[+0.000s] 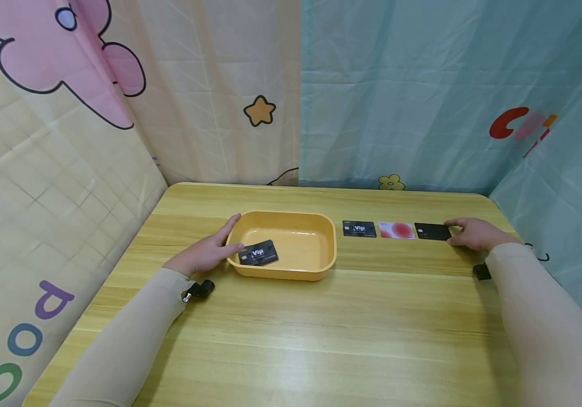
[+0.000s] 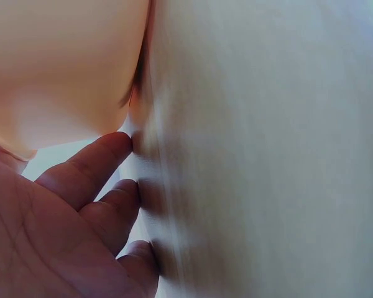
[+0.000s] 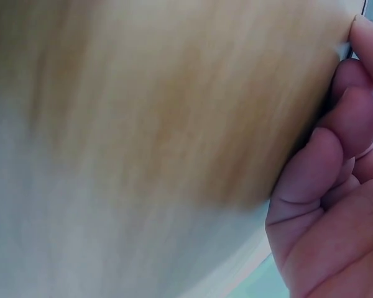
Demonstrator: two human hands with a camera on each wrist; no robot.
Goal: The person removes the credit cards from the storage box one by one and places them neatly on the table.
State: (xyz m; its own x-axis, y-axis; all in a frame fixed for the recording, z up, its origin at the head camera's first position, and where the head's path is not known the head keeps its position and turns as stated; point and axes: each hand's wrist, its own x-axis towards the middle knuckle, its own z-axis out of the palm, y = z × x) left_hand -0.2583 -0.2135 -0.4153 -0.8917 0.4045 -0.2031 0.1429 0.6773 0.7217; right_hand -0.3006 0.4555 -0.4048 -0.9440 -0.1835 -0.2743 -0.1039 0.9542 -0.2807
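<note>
My left hand (image 1: 205, 252) holds the left end of a yellow plastic basin (image 1: 281, 275), thumb over the rim and other fingers outside. In the left wrist view, fingertips (image 2: 115, 144) rest on the table beside the basin's wall (image 2: 68, 68). Inside the basin, at its left, lies a black "Vip" card (image 1: 258, 253). Far to the right, my right hand (image 1: 478, 234) pinches the right end of a plain black card (image 1: 432, 231) that lies flat. Its other fingers (image 3: 308, 161) are curled against the table in the right wrist view.
Left of the plain black card, in one row, lie a pink and white card (image 1: 396, 230) with a red circle and another black "Vip" card (image 1: 359, 229). The wooden table (image 1: 331, 328) ends at printed curtains (image 1: 402, 90) behind and at both sides.
</note>
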